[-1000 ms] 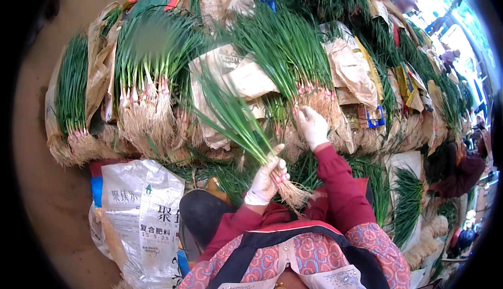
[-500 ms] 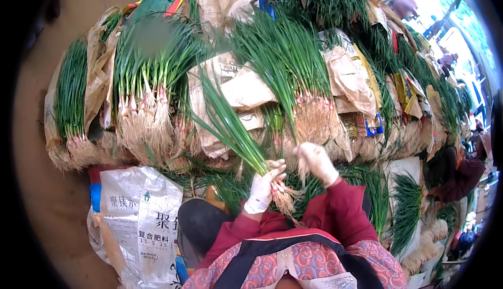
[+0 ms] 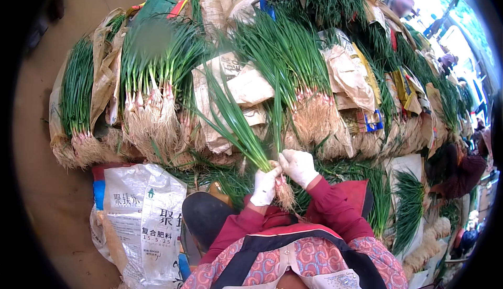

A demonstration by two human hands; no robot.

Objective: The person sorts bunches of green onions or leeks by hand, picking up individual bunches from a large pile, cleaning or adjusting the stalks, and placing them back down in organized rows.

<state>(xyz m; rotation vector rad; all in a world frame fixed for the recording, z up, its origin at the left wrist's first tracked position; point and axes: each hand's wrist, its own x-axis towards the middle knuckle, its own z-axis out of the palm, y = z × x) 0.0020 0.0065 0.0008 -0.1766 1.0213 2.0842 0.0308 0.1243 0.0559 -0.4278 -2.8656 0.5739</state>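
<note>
My gloved left hand [image 3: 264, 186] is wrapped round a bunch of spring onions [image 3: 242, 133] just above the bulbs. The green leaves slant up and to the left, and the pale roots [image 3: 284, 193] hang out below my fist. Right beside it, my gloved right hand [image 3: 297, 167] is closed round the lower end of a thin spring onion stalk [image 3: 277, 119] that points upward. The two hands are close together, near the bunch's bulbs. Ahead of them lies a larger pile of spring onions [image 3: 309, 87] with pink bulbs and tangled roots.
More spring onion piles [image 3: 152, 87] line the raised row to the left. Tan woven sacks [image 3: 348, 77] lie among them. A white printed sack [image 3: 139, 210] is at my lower left. Loose greens [image 3: 230, 181] spread before my knees. A person's sleeve [image 3: 463, 176] shows at right.
My right hand has moved left and down from the larger pile to beside my left hand, bringing a stalk with it. The view has shifted slightly.
</note>
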